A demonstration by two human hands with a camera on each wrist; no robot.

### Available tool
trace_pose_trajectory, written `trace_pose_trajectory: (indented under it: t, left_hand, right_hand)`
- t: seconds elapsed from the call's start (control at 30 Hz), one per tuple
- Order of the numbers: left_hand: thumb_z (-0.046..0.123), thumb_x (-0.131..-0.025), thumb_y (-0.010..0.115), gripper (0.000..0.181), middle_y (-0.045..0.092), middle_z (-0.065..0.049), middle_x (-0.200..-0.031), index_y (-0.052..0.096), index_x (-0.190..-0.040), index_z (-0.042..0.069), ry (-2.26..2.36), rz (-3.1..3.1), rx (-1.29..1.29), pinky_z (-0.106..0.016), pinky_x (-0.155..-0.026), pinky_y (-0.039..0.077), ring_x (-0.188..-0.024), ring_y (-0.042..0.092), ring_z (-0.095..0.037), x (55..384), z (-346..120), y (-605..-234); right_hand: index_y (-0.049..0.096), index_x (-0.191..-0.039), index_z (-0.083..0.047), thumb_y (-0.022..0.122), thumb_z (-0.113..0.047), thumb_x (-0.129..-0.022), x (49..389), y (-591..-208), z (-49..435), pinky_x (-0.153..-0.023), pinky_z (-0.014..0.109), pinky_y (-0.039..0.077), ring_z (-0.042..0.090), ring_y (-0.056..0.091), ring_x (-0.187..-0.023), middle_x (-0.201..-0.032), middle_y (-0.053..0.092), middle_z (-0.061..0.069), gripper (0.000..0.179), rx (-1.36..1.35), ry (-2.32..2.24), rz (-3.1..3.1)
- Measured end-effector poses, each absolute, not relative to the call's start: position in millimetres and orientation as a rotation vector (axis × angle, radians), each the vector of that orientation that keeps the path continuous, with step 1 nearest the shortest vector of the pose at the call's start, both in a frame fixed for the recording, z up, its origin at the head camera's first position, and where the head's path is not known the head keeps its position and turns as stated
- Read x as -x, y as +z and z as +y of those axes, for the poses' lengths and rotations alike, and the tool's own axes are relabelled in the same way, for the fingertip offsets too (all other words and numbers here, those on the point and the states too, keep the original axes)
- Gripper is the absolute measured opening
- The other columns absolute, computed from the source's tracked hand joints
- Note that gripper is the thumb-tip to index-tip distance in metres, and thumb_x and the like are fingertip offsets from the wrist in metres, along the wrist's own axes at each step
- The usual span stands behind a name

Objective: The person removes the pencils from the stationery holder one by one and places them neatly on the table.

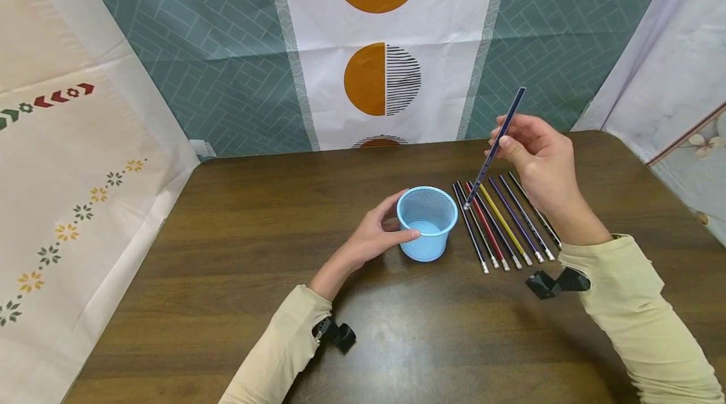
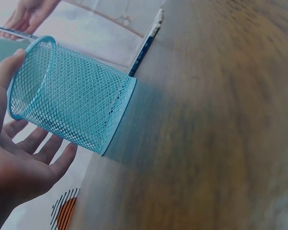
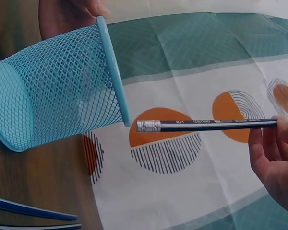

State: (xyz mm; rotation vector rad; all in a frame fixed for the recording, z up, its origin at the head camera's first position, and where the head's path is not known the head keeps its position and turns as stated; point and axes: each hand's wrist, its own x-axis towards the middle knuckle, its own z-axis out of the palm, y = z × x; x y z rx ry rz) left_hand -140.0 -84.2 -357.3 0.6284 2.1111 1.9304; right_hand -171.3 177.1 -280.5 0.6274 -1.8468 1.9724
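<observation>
A light blue mesh pencil cup point(image 1: 428, 246) stands upright on the table, with nothing seen inside it. My left hand point(image 1: 377, 232) grips its left side, thumb over the near rim and fingers around the back. In my right hand point(image 1: 541, 155) a dark blue striped pencil point(image 1: 492, 153) is pinched between thumb and fingers, tilted, its silver eraser end pointing down. In the right wrist view that end of the pencil point(image 3: 192, 125) lies just beyond the cup's rim point(image 3: 116, 76), apart from it. Several pencils, among them a yellow one point(image 1: 503, 221) and a red one point(image 1: 486, 227), lie in a row right of the cup.
The brown wooden table point(image 1: 255, 253) extends left and in front of the cup. A patterned cloth point(image 1: 232, 45) hangs behind the table's far edge, and pale cloths hang at both sides. Each sleeve carries a small black wrist camera point(image 1: 334, 333).
</observation>
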Motion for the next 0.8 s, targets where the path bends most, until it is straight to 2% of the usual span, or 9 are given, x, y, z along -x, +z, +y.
trace_pose_trajectory:
  t: [0.37, 0.67, 0.8]
  left_hand:
    - [-0.003, -0.084, 0.069, 0.070, 0.044, -0.026, -0.139, 0.036, -0.146, -0.001, 1.935, 2.074, -0.614, -0.051, -0.100, 0.042, -0.122, 0.047, -0.047, 140, -84, -357]
    - [-0.003, -0.084, 0.069, 0.071, 0.044, -0.026, -0.140, 0.036, -0.147, -0.001, 1.931, 2.080, -0.609, -0.048, -0.099, 0.043, -0.122, 0.047, -0.046, 142, -84, -360]
    - [-0.001, -0.084, 0.071, 0.072, 0.046, -0.021, -0.140, 0.037, -0.147, 0.004, 1.945, 2.081, -0.611, -0.044, -0.097, 0.045, -0.121, 0.050, -0.044, 149, -85, -375]
  right_hand:
    - [0.065, -0.116, -0.002, 0.054, 0.009, -0.094, 173, -289, 188, -0.080, 0.015, 0.050, 0.009, 0.065, -0.086, -0.096, 0.067, -0.002, 0.027, -0.497, 1.848, -2.091]
    - [0.067, -0.115, -0.006, 0.059, 0.004, -0.093, 181, -299, 201, -0.078, 0.013, 0.050, 0.005, 0.064, -0.088, -0.095, 0.068, -0.009, 0.025, -0.349, 1.735, -2.250]
    - [0.065, -0.119, -0.002, 0.060, -0.002, -0.094, 184, -302, 206, -0.078, 0.013, 0.049, 0.003, 0.064, -0.088, -0.095, 0.067, -0.012, 0.025, -0.283, 1.700, -2.329]
